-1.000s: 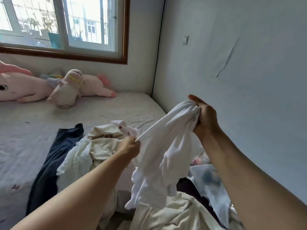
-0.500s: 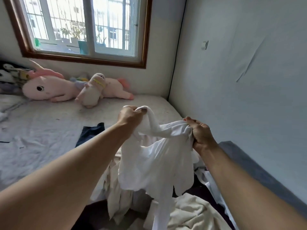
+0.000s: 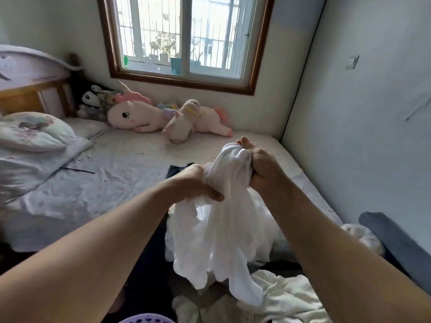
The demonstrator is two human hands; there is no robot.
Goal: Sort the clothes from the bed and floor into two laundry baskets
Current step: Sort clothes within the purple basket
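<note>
The bed (image 3: 112, 173), covered by a pale rumpled sheet, fills the room below the window (image 3: 184, 38), with a pink unicorn plush (image 3: 140, 116) lying along its far edge. Above its near end I hold a white garment (image 3: 224, 234) in the air, its loose folds hanging over cream clothes (image 3: 286, 297). My left hand (image 3: 193, 183) and right hand (image 3: 261, 164) are both clenched on its bunched top, close together; a lilac rim (image 3: 147, 319) at the bottom edge is possibly a laundry basket.

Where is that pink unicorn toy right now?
The pink unicorn toy lies at the far side of the bed, under the window, beside a black plush.
</note>
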